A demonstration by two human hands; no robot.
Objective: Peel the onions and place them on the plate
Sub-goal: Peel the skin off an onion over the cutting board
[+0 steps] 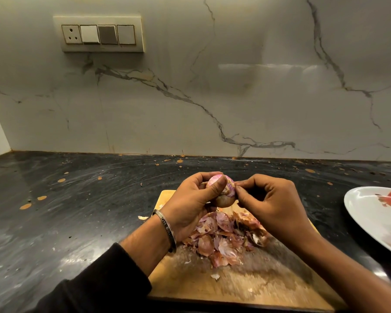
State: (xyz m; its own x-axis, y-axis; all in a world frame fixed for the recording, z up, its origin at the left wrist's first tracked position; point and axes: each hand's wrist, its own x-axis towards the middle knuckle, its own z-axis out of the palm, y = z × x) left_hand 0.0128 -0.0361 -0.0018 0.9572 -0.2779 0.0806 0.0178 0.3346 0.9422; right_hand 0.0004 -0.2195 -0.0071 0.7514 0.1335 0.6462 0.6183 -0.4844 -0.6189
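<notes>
A heap of onion skins (226, 236) covered the middle of the wooden cutting board (246, 288) on the dark counter (77, 211). A white plate (370, 213) lay at the right edge. Above the board's far end, the left hand (190, 204) gripped a half-peeled onion (221, 188); the right hand (271, 199) pinched its skin.

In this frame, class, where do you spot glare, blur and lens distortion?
Head view: glare streaks the marble wall and the dark counter; the near end of the cutting board is smeared by blur, while the onion stays fairly sharp; the wide lens bows the counter's back edge and stretches the plate at the right border.
</notes>
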